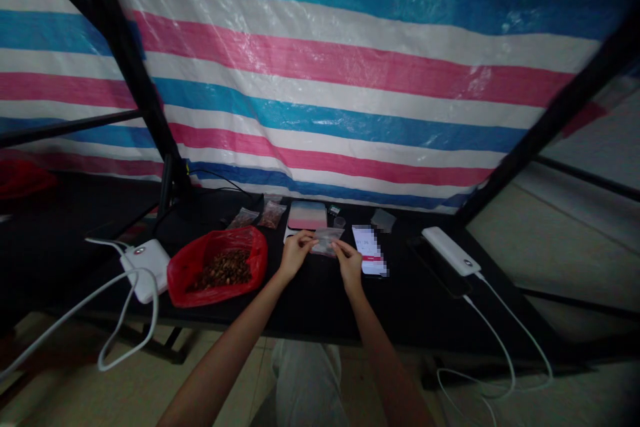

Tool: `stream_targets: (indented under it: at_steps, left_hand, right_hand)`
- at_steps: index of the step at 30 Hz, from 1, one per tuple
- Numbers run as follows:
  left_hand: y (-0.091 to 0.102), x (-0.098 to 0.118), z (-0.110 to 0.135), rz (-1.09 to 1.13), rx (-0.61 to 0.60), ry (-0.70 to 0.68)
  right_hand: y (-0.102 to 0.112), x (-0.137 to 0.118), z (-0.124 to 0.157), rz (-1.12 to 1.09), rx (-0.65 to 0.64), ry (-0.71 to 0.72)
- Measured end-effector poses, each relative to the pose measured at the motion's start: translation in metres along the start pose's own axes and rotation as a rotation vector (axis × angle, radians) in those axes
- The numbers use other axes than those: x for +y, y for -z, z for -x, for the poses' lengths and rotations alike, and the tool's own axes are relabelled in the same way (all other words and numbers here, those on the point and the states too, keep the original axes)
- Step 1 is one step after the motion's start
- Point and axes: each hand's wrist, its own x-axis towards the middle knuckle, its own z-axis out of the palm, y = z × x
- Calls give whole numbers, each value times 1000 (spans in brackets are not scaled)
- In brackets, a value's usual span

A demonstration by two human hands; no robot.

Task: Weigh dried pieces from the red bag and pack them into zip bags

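Observation:
A small clear plastic bag (327,240) is stretched between my two hands above the black table. My left hand (299,251) pinches its left side, and my right hand (349,261) pinches the right side. Whether anything is inside the bag, I cannot tell. Just behind it lies a flat scale with a shiny plate (307,215), partly covered by my left hand. To the left, a red plastic bag (216,293) stands wide, holding many small brown pieces (225,269). Two filled clear bags (273,213) (243,217) rest behind that.
A lit phone (367,248) lies right of my right hand. Farther right are a dark phone (440,267) and a white power bank (451,250) with cables. Another white power bank (146,269) sits at left. Black metal posts (125,60) and a striped sheet (325,100) stand behind.

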Motion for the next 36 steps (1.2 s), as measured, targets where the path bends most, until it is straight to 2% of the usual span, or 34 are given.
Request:
stream_targets:
  at_steps: [8,10,15,21,26,28,31,36]
  left_hand:
    - [3,5,6,-100,-64,0]
    - [4,9,8,-123,-51,-13]
    - [6,13,8,-116,23,-59]
    - [4,13,7,-2,93,5]
    - [5,13,7,1,131,17]
    - [5,12,6,17,109,4]
    - [3,7,4,18,68,22]
    - [-1,-2,5,-27,-163,67]
  right_hand:
    - [2,5,1,33,-27,-1]
    - [2,5,2,50,-62,9]
    - [1,3,8,247,-256,72]
    - [-1,1,8,248,-267,60]
    - [-3,-3,9,192,-309,66]
    - [-3,-3,9,178,-298,63]
    - [-2,-3,8,128,-213,38]
    - [2,-3,5,37,-56,28]
